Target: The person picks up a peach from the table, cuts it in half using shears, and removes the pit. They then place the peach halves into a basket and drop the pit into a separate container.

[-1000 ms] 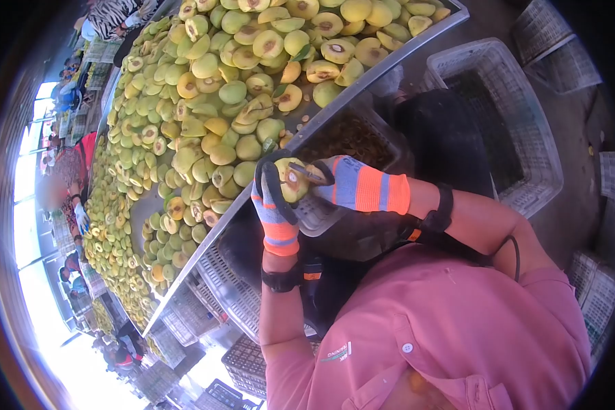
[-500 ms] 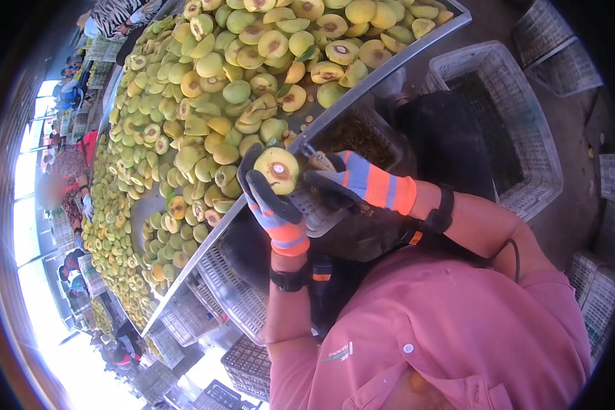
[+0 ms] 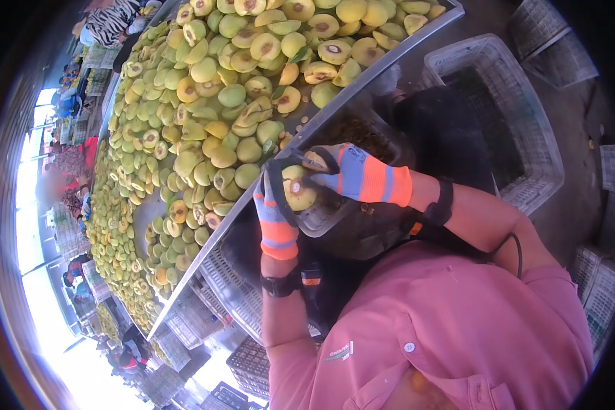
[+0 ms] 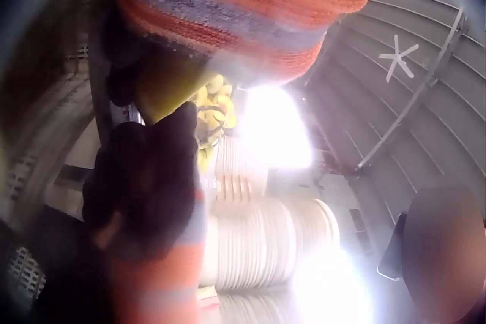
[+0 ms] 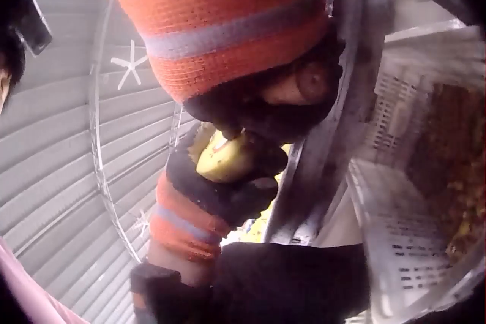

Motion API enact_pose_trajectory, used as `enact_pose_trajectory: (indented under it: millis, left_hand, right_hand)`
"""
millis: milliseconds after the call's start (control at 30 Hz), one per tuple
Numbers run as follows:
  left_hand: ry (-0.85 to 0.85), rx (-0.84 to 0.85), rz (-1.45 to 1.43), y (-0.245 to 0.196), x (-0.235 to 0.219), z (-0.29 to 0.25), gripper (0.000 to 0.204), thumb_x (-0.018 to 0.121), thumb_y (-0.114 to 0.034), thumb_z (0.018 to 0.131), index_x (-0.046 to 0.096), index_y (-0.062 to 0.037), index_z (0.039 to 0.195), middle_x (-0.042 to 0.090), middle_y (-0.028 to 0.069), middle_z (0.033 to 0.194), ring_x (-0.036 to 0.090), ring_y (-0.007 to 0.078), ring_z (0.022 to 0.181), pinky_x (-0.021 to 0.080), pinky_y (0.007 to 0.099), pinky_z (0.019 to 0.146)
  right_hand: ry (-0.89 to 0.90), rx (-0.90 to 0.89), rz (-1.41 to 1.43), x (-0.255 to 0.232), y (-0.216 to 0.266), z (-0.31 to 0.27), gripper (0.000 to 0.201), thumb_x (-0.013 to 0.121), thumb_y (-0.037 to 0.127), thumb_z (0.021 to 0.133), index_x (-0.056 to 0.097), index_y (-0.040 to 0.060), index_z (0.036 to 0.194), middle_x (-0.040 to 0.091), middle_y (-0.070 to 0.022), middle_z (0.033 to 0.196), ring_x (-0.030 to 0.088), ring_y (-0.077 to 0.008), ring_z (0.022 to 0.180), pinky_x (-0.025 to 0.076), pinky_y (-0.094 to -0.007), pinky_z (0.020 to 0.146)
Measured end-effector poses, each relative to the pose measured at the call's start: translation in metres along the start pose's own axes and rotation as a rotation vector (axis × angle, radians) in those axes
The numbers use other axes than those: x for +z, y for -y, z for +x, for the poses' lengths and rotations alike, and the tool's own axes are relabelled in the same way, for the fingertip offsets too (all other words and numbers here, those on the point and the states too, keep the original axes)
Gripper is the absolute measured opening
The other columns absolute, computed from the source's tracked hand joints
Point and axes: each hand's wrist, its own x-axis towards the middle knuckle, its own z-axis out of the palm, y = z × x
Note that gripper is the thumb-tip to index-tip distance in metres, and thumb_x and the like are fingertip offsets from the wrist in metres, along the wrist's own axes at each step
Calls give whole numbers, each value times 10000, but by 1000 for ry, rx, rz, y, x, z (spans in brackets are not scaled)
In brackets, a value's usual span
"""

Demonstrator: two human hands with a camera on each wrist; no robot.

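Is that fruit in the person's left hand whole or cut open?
Cut open: in the head view, the fruit in the left hand shows a flat, pale yellow-green face with a brownish, white-centred middle.

We see windows (image 3: 29,222) glaring white across the table (image 3: 145,213), dark bowed edges, and a hazy left wrist view.

The gloves (image 3: 383,184) are orange striped blue-grey, the fruit (image 3: 301,198) yellow-green.
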Motion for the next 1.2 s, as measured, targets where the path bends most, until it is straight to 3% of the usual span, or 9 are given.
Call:
enact_pose_trajectory:
  millis: [133,167,333,567,767,867,967,1133,1200]
  left_hand:
    - [-308,182,122,-9,17,4,299,598,-81,879,562,20,1158,656,141,994,639,258,856,512,354,773]
    - [-360,-168,-436,-12,18,6,249,562,-106,891,580,25,1102,654,140,955,636,270,820,508,353,753]
    - [-426,-180,-529,-17,16,14,202,522,-105,875,598,10,1022,647,119,915,622,228,785,500,334,738]
    - [-448,-78,-373,-24,26,17,198,518,-124,886,608,9,1002,647,98,898,622,202,804,503,314,748]
    - [-505,-243,-718,-20,38,15,180,541,-120,881,611,8,987,637,87,873,619,168,800,510,312,723]
    - [-492,-99,-314,-22,37,15,172,571,-122,867,609,10,972,622,75,839,601,162,756,500,303,692]
    - [-545,-99,-468,-19,44,13,173,583,-120,856,607,12,967,608,70,826,581,164,731,484,288,680]
    - [-437,149,-132,-26,35,16,157,558,-86,858,608,16,967,610,92,876,576,169,763,476,281,689]
    - [-360,214,-79,-32,28,16,160,553,-42,835,609,8,976,616,114,908,592,221,780,485,307,706]
  right_hand:
    - [-99,63,-83,4,-1,-4,295,627,243,843,625,32,1048,658,-219,973,612,-393,924,498,-390,796]
    - [-63,103,-86,3,2,-6,285,622,231,838,629,31,1040,663,-211,953,623,-380,902,501,-387,784]
    - [68,197,67,7,3,-10,240,619,143,847,631,17,1051,670,-151,849,649,-216,778,495,-342,712]
    - [108,252,-41,10,-6,-9,240,631,129,840,636,13,1050,668,-159,836,608,-216,728,488,-335,705]
    - [61,243,108,19,-11,-13,230,616,167,804,651,-10,947,658,-191,776,635,-273,702,499,-354,681]
    - [85,253,98,22,-16,-13,219,624,160,800,657,-13,931,656,-186,764,628,-260,689,495,-352,667]
    - [113,252,94,25,-20,-14,226,640,168,796,662,-19,920,653,-173,738,621,-220,671,491,-344,644]
    - [166,241,156,17,-28,-15,270,680,231,792,672,-20,891,643,-113,678,585,-156,613,473,-323,575]
    - [358,456,244,-5,-5,-14,290,692,251,787,674,-21,886,634,-90,667,572,-155,597,466,-322,557]
